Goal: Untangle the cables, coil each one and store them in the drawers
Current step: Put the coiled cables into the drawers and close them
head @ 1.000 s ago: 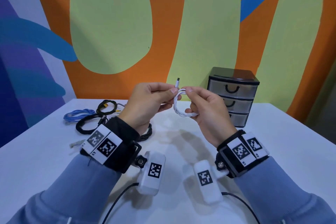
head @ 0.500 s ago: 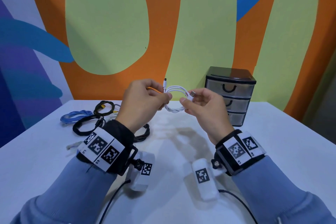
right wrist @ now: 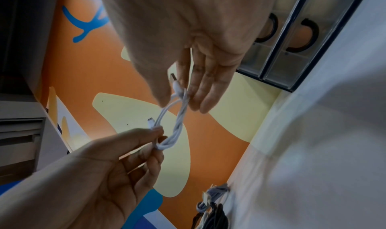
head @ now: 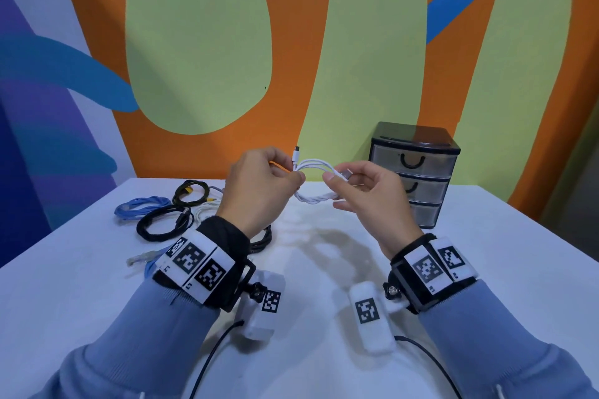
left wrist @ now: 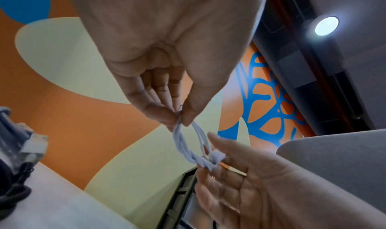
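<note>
Both hands, left hand (head: 259, 185) and right hand (head: 366, 201), pinch the nearly coiled white cable (head: 316, 181); other cables (head: 162, 220) lie loose far left; drawers (head: 413, 172) closed.

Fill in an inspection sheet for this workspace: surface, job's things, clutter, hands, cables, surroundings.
Surface: white table, no spills seen.
Job's things: white cable coiled into a small loop, held above the table; drawer unit at the back right, all three drawers closed.
Clutter: nothing seen.
Hands: left hand pinches one end of the loop, right hand pinches the other.
Cables: blue cable, black cable and black-and-yellow cable lie at the back left, still out of the drawers.
Surroundings: painted orange, green and blue wall.
</note>
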A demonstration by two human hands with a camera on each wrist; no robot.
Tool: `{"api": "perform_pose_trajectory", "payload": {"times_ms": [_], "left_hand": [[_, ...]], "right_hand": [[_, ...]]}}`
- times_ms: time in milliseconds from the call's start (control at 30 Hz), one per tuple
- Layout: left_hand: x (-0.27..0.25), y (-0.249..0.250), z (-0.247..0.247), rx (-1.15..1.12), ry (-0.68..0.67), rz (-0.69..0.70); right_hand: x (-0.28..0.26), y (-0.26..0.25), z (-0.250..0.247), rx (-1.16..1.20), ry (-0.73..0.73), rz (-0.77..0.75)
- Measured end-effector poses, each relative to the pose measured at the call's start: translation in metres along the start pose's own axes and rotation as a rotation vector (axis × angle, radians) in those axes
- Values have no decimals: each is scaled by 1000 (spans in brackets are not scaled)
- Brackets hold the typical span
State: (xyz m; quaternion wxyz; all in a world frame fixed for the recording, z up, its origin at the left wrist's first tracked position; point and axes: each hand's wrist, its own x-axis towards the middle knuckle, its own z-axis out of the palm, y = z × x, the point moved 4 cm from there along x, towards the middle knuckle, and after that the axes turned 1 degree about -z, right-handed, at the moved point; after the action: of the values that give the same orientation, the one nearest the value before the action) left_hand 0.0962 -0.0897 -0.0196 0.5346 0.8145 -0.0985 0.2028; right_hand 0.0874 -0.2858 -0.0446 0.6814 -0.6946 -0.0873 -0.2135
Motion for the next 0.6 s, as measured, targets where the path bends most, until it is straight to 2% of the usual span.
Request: {"api": "perform_pose_trajectory", "payload": {"times_ms": [100,200,367,467,600], "left_hand": [[0,-3,0,130,-23,15],[1,-9,3,198,-113,-29],[6,-24,13,310,-332,-145],[9,-27,21,439,-396,-157],[16,-22,29,617,-426,-139]], "right_hand": [[3,-9,-11,-154,29,-66],[9,-19,-33,-298,98,-159],[30,-43,-74,-918,121,-344],[46,-49,-97,-1172,99,-334],[60,-49,-121,-1249,-14,-181]]}}
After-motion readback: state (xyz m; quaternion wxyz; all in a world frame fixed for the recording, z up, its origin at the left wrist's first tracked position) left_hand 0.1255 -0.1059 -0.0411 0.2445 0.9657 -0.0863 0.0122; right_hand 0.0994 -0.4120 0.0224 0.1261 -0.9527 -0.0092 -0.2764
